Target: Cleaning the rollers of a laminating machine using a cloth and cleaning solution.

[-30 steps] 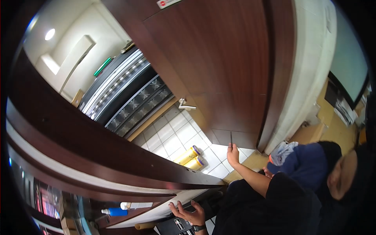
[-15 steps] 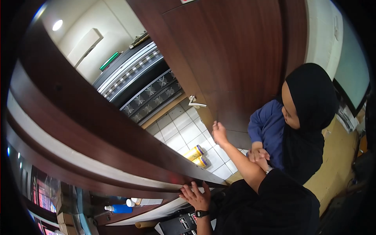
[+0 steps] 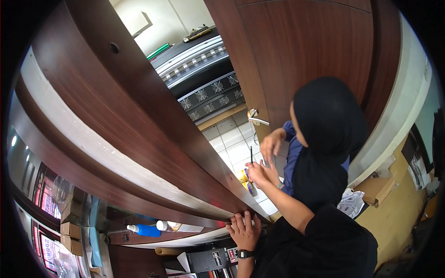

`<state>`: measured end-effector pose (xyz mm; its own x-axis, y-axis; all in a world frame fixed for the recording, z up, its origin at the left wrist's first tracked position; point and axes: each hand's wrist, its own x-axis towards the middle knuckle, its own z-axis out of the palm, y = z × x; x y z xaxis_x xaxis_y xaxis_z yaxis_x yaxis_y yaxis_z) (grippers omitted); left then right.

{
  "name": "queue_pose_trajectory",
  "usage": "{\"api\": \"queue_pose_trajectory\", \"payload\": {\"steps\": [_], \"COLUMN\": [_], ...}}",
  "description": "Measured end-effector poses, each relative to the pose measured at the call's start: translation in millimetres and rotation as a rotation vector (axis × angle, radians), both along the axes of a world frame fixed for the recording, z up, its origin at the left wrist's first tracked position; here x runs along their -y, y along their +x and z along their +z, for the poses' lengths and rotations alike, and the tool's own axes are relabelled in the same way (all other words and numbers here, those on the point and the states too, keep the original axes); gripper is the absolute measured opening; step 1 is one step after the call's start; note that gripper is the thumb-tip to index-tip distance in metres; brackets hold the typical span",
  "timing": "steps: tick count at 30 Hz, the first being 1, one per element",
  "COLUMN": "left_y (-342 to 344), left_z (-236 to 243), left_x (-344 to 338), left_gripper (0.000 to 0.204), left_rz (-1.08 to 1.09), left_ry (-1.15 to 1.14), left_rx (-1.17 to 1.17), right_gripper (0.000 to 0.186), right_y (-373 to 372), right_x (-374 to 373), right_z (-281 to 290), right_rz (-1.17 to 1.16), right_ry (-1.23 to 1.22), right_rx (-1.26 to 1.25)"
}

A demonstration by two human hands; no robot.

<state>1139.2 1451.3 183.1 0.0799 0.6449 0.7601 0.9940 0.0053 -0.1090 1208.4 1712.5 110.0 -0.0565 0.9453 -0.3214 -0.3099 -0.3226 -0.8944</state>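
Observation:
My left hand (image 3: 243,230), with a dark watch at its wrist, lies with fingers stretched against the lower edge of a brown wooden door frame (image 3: 157,111). My right hand (image 3: 258,174) is closed round a thin dark stick (image 3: 251,154) that points up; its exact kind is too small to make out. Just beyond it are a co-worker's hands: one (image 3: 272,143) hangs over the doorway, the other is partly behind my right hand. A brown door (image 3: 306,41) with a metal lever handle (image 3: 258,119) stands ajar behind them.
The co-worker (image 3: 324,129), in a black head covering and blue sleeves, stands close on the right. Through the doorway are a large dark machine (image 3: 199,69), white floor tiles (image 3: 232,137) and yellow cylinders (image 3: 243,176). A blue spray bottle (image 3: 147,230) lies at lower left.
The co-worker has moved left to the doorway and unclasped their hands. My right hand has lowered slightly, the stick now showing plainly. My left hand stays on the frame; the view has shifted.

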Motion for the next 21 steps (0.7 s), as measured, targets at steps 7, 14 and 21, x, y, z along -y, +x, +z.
{"api": "queue_pose_trajectory", "payload": {"steps": [7,14,21], "left_y": [0.2,1.4,4.4], "left_z": [0.9,13.4,47.8], "left_x": [3.1,7.9,16.6], "left_gripper": [0.074,0.067,0.052], "left_rz": [0.007,-0.012,-0.113], "left_ry": [-0.029,-0.091,-0.264], "left_rx": [-0.02,0.005,0.19], "right_gripper": [0.048,0.052,0.041], "right_y": [-40.2,-75.0,-33.9], "right_x": [-62.7,-117.0,-39.8], "right_z": [-29.9,-25.7,-60.9], "right_rz": [0.329,0.47,0.3], "right_ry": [0.09,0.189,0.312], "right_rx": [-0.375,-0.111,0.385]}}
